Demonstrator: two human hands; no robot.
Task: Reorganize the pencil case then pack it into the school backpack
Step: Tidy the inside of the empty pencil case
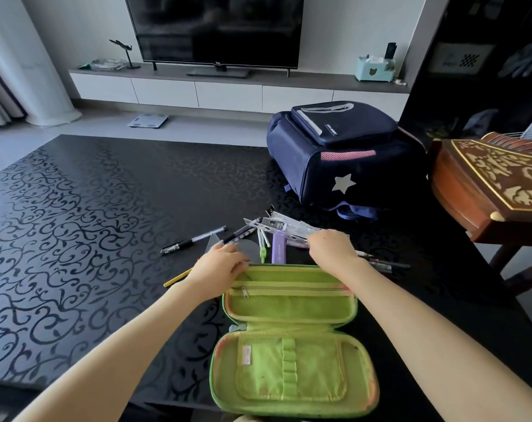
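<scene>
A green pencil case [292, 339] lies wide open on the black patterned table [91, 223], both halves showing empty pockets. Just beyond its far edge a pile of stationery is scattered: a black gel pen [193, 240], a yellow pencil [177, 278], a purple box [279, 249], clear rulers [289, 226] and several pens. My left hand [220, 266] rests palm down at the case's far left corner, over a clear protractor [252, 248]. My right hand [331, 248] hovers curled over the pile; whether it grips anything is hidden. A navy backpack [343, 156] with a silver star lies behind, closed.
A carved wooden instrument [487, 184] juts over the table's right side on a stand. Beyond the table are a TV [216, 28] on a low white cabinet, a scale on the floor, and a dark shelf at right.
</scene>
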